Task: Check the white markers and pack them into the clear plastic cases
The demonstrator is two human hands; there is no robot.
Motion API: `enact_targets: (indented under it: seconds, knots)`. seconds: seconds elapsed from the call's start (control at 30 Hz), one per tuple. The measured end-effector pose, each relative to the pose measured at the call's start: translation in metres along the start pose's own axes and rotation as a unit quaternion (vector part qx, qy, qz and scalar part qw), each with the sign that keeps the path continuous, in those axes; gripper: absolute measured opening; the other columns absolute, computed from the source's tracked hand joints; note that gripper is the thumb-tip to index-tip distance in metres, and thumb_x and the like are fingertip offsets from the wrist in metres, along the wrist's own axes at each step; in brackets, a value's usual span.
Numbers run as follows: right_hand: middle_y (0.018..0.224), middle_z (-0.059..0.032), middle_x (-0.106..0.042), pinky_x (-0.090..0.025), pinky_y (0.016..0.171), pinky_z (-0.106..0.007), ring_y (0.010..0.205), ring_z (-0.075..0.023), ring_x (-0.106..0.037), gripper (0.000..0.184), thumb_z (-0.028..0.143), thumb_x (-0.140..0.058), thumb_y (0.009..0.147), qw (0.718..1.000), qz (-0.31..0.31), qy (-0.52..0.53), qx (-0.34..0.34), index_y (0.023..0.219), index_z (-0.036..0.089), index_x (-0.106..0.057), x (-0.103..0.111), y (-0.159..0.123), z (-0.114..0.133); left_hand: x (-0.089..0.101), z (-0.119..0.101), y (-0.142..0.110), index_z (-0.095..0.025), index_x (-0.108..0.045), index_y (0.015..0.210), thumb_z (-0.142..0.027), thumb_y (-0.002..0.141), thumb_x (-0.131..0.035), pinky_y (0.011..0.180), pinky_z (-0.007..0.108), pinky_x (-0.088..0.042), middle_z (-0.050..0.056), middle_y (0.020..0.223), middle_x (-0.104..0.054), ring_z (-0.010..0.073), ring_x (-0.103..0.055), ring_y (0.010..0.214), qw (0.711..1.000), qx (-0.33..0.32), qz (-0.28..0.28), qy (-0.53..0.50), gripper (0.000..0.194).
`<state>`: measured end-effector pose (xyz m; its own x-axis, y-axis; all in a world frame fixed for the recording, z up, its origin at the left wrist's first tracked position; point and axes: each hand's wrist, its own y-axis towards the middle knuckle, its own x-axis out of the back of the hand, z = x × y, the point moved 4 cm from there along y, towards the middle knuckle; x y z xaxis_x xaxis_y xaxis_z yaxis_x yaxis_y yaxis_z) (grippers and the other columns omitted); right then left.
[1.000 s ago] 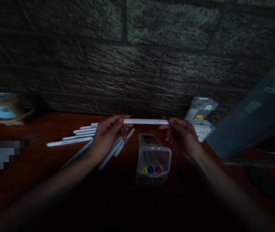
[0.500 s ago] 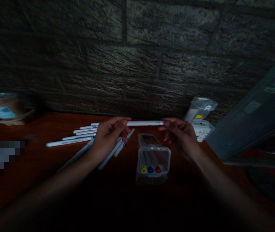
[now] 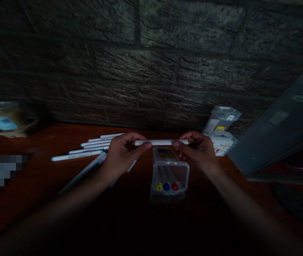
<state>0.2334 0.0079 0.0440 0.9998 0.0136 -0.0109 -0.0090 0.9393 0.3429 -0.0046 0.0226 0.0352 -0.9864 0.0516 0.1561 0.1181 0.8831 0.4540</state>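
Between my two hands a white marker [image 3: 162, 142] is held level, above the far end of a clear plastic case. My left hand [image 3: 123, 153] pinches its left end with thumb and fingers. Its right end is gripped by my right hand [image 3: 198, 147], the thumb along the front. The clear case [image 3: 170, 163] lies on the table below, its open end facing me. Inside it lie three markers [image 3: 166, 186] with yellow, blue and red ends. Several loose white markers [image 3: 92, 145] lie to the left, partly hidden by my left hand and forearm.
Behind the table [image 3: 42, 149] rises a dark stone-block wall [image 3: 141, 64]. A cup with a straw [image 3: 3, 119] stands at the far left. At the back right are another clear case [image 3: 222, 119] and a patterned white container [image 3: 223, 144], near a grey post [image 3: 271, 124].
The marker has come slightly lower and nearer. My left hand has shifted its hold, the thumb now lying along the marker's front, and my right thumb has slid inward.
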Motion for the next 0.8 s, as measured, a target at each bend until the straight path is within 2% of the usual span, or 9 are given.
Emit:
enact_targets:
  seconds: [0.17, 0.33, 0.53, 0.7, 0.8]
  knots:
    - [0.062, 0.0029, -0.073, -0.045, 0.038, -0.022, 0.042, -0.0095, -0.058, 0.029, 0.035, -0.096, 0.068, 1.0, -0.008, 0.001, 0.007, 0.083, 0.024, -0.073, 0.0017, 0.0014, -0.0006, -0.0003, -0.0024, -0.0007, -0.019, -0.075, 0.092, -0.032, 0.08, -0.085, 0.043, 0.02, -0.037, -0.003, 0.059, -0.065, 0.0092, -0.053, 0.046, 1.0, -0.004, -0.008, -0.006, 0.021]
    - [0.069, -0.0002, -0.077, -0.047, 0.038, -0.022, 0.041, -0.0095, -0.059, 0.022, 0.038, -0.089, 0.079, 1.0, -0.015, 0.018, -0.004, 0.088, 0.023, -0.076, 0.0049, 0.0035, -0.0029, 0.0022, -0.0041, 0.0034, -0.018, -0.074, 0.099, -0.027, 0.087, -0.077, 0.045, 0.019, -0.042, -0.004, 0.056, -0.065, 0.0094, -0.055, 0.045, 1.0, -0.005, -0.014, -0.017, 0.015]
    - [0.077, -0.0016, -0.08, -0.047, 0.04, -0.02, 0.045, -0.0089, -0.062, 0.014, 0.035, -0.084, 0.084, 0.998, -0.014, 0.065, -0.017, 0.092, 0.024, -0.08, 0.0074, 0.0027, -0.0022, 0.0028, -0.0062, 0.0062, -0.017, -0.075, 0.101, -0.021, 0.093, -0.067, 0.048, 0.02, -0.046, -0.003, 0.056, -0.065, 0.0093, -0.056, 0.046, 0.998, -0.004, -0.002, -0.065, 0.012]
    - [0.08, -0.0043, -0.082, -0.044, 0.038, -0.021, 0.044, -0.0095, -0.062, 0.016, 0.036, -0.079, 0.087, 0.995, -0.015, 0.094, -0.036, 0.096, 0.023, -0.082, 0.0069, 0.0037, -0.0006, 0.0037, -0.0046, 0.0059, -0.017, -0.077, 0.104, -0.025, 0.097, -0.064, 0.048, 0.02, -0.047, -0.002, 0.058, -0.067, 0.0094, -0.057, 0.047, 0.994, 0.019, 0.002, -0.111, 0.017]
    - [0.08, -0.0049, -0.082, -0.044, 0.038, -0.021, 0.043, -0.0104, -0.063, 0.019, 0.034, -0.078, 0.086, 0.992, -0.015, 0.11, -0.054, 0.098, 0.021, -0.082, 0.0063, 0.0038, 0.0007, 0.0041, -0.0004, 0.0062, -0.017, -0.077, 0.107, -0.029, 0.098, -0.063, 0.047, 0.021, -0.048, 0.003, 0.069, -0.074, 0.01, -0.058, 0.049, 0.989, 0.04, -0.001, -0.145, 0.021]
